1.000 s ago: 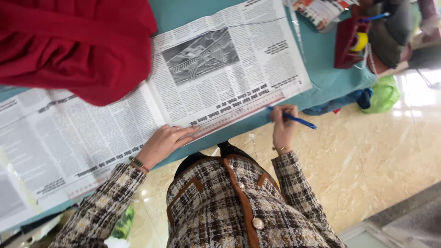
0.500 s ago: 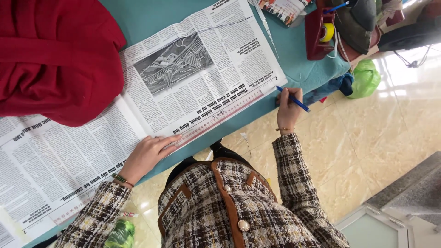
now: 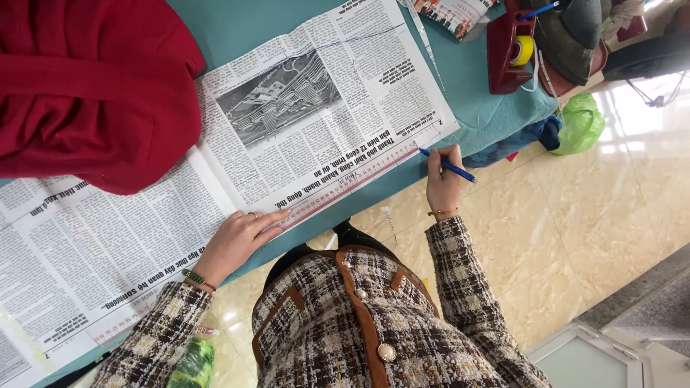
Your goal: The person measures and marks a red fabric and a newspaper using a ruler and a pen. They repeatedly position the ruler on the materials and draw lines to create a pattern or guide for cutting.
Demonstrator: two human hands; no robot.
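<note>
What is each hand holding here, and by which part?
The right hand holds a blue pen around the middle of its barrel, tip at the ruler's end. The left hand grips nothing; it presses flat on the ruler over the newspaper.

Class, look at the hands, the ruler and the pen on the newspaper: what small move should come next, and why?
Probably draw the blue pen along the clear ruler toward the left hand. The right hand has the pen tip at the ruler's far end near the newspaper edge, while the left hand presses the ruler flat.
</note>
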